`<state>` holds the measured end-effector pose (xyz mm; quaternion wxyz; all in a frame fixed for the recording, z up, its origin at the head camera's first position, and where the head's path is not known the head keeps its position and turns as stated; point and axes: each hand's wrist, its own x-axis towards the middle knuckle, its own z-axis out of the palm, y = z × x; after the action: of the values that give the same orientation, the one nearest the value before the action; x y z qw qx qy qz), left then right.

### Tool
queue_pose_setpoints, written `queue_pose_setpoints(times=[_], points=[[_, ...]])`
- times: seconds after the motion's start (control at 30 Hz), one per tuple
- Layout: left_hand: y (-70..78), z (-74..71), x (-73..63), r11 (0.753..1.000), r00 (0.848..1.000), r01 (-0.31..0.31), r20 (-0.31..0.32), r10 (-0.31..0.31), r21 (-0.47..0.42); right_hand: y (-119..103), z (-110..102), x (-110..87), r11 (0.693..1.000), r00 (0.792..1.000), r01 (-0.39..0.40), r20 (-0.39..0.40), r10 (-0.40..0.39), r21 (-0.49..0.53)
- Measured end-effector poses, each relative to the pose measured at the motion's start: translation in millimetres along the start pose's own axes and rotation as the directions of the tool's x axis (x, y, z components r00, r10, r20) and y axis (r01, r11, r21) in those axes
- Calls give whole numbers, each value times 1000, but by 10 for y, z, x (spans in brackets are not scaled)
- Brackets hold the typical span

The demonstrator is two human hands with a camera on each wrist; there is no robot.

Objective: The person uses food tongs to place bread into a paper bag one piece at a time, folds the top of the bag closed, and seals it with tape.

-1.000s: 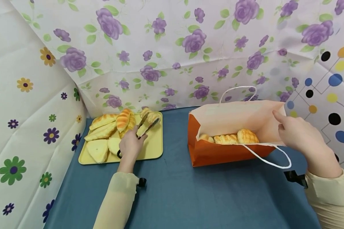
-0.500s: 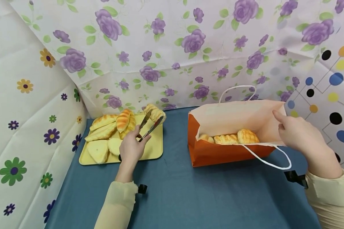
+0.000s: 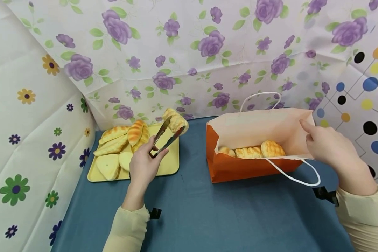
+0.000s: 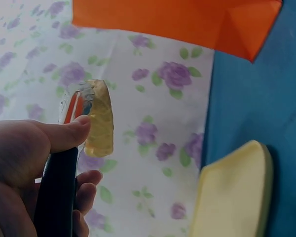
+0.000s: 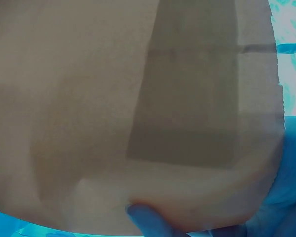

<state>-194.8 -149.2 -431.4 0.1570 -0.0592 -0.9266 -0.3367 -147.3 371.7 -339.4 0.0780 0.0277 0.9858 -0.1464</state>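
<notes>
Head view, desk: blue [image 3: 204, 217]; it carries an orange bag toward the right and a yellow tray toward the left, well apart.
Orange bag: [image 3: 245, 171] lying on its long side or standing, I cannot tell; mouth wide, pale inside, same place as a second ago.
Yellow tray: [image 3: 170, 164] unmoved, with long loaves [image 3: 111, 145], striped rolls [image 3: 135, 132], a pale triangular piece [image 3: 107, 166] and a pale round piece [image 3: 125, 160] lying as before.
Right hand: [image 3: 332, 147] pinches the bag's right end wall, thumb on the inner face, as it did a second ago.
Left hand: [image 3: 145, 164] curled round the tongs, thumb pressing along one arm; it has risen since the earlier frames.
Tongs: [image 3: 170, 140] tips closed on a rough pastry, pointing away from the person.
Rough pastry: [image 3: 176, 120] a second ago at the tray's far right corner, now lifted above that corner, tilted, seen against the flowered cloth [image 4: 145, 133].
Bagged breads: [image 3: 272, 148] golden, inside the bag, unchanged.
</notes>
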Motion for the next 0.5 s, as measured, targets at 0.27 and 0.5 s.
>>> queue_pose_setpoints(times=[0.27, 0.5], points=[[242, -143, -64, 995, 996, -82, -31, 81, -51, 17, -24, 0, 1000, 999, -16, 33, 15, 3], [447, -259, -103, 984, 985, -168, -55, 165, -56, 18, -20, -9, 1000, 999, -20, 38, 20, 0]])
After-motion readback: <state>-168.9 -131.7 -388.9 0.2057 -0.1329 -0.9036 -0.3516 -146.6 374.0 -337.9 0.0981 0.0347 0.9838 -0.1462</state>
